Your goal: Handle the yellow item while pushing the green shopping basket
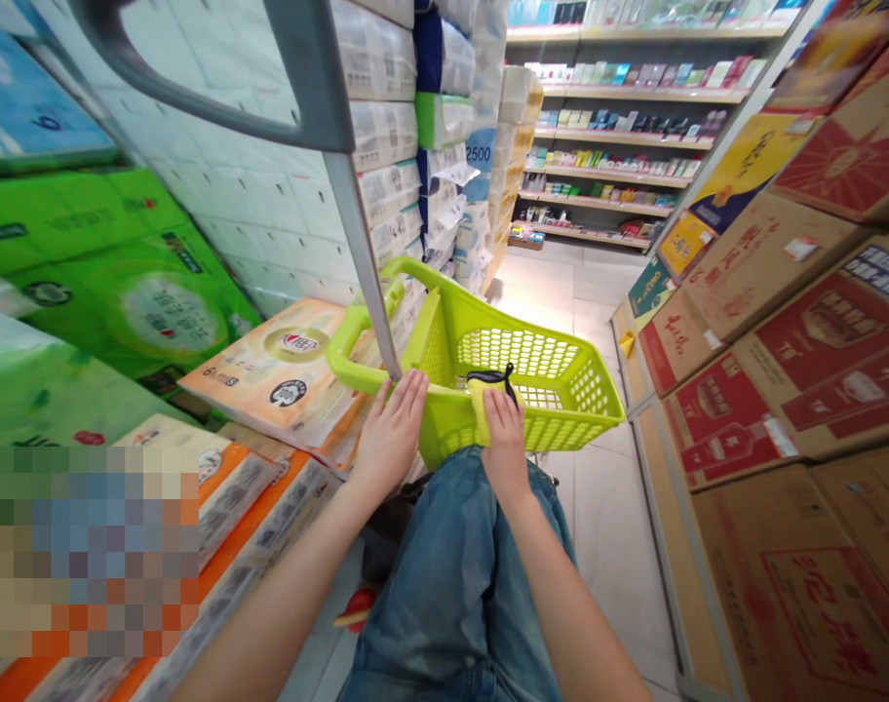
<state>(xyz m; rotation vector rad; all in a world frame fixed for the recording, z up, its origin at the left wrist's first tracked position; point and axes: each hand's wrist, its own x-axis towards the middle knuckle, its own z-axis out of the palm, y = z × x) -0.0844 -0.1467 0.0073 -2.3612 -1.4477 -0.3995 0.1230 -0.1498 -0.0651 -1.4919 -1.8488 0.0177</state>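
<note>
A lime-green shopping basket (pixel 539 429) with latticed walls stands before my knees, its grey telescopic handle (pixel 361 253) pulled up. My left hand (pixel 397 419) grips the near rim beside the base of that handle, fingers laid over the edge. In my right hand (pixel 504 429) is a yellow cloth (pixel 480 398) with black trim and a small black loop, pressed against the near rim. The fingers are closed over it. Part of the cloth is hidden under that hand.
Packs of tissue paper (pixel 269 361) are stacked along the left. Cartons (pixel 752 409) form a wall on the right. Shelves of small boxed goods (pixel 612 136) stand at the aisle's far end. A pixelated patch covers the lower left. Pale floor tiles (pixel 612 546) run between the stacks.
</note>
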